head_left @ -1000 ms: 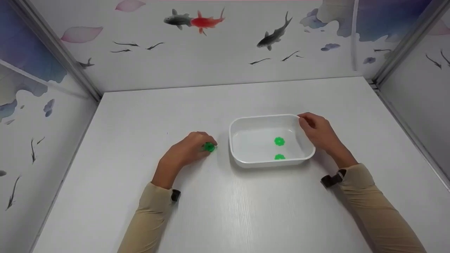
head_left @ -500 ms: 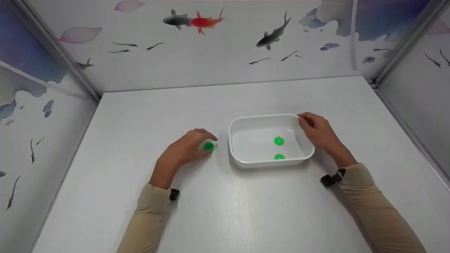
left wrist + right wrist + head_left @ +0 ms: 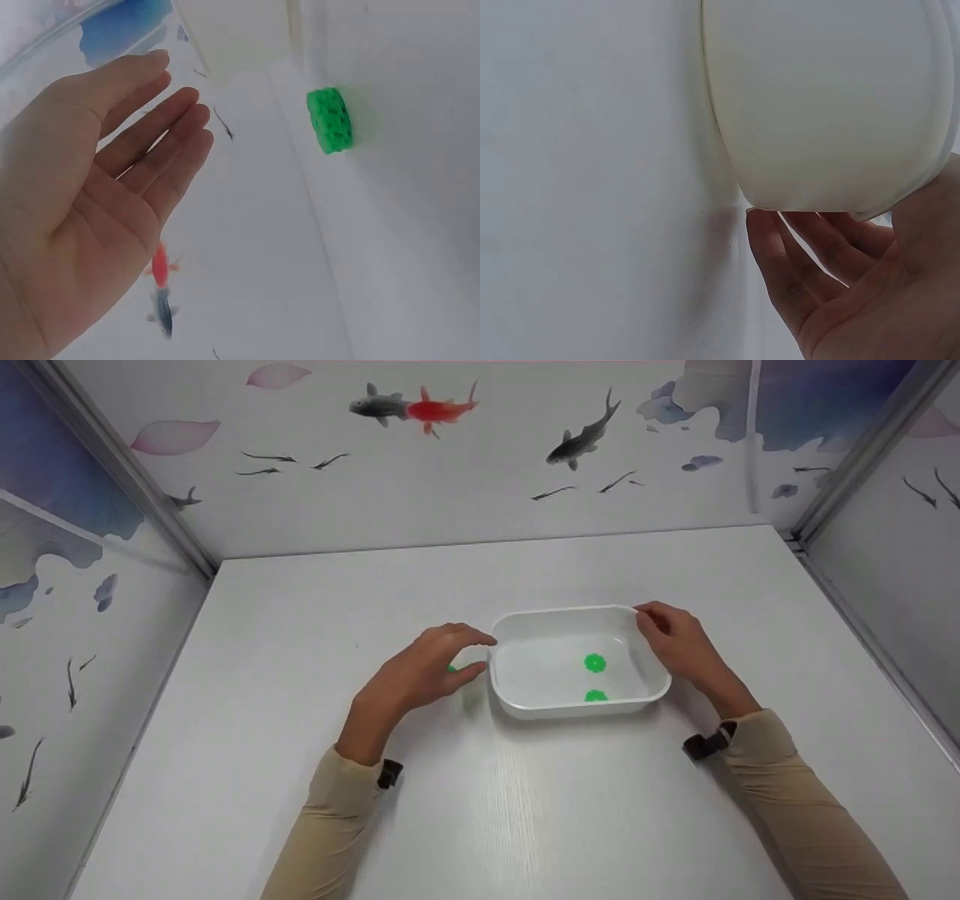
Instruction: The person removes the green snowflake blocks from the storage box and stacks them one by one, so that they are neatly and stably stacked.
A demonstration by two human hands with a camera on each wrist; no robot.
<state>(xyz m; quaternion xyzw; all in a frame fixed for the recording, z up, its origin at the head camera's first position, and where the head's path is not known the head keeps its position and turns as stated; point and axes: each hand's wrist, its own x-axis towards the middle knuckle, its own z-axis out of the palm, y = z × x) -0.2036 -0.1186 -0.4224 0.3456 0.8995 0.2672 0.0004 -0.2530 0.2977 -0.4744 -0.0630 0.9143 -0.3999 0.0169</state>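
Note:
A white rectangular basin (image 3: 536,664) with rounded corners stands on the table. Inside it are two green flower-shaped pieces (image 3: 595,662), the nearer one partly hidden by the front wall. My right hand (image 3: 679,643) grips the basin's far right corner, thumb over the rim and fingers (image 3: 776,259) along the outside. My left hand (image 3: 424,671) hovers by the left wall, fingers and thumb spread apart, fingertips right at the rim. A knobbly, short green cylinder (image 3: 330,121) rests on the table beyond that hand's palm; from above the hand mostly covers it.
A white tabletop (image 3: 450,810) spreads around the basin. Upright panels printed with fish and petals (image 3: 465,472) close off the back and both sides, joined by metal corner posts (image 3: 139,472).
My left hand has let go of the green cylinder, leaving it on the table, and has moved right to the basin's left rim. The right hand keeps its grip.

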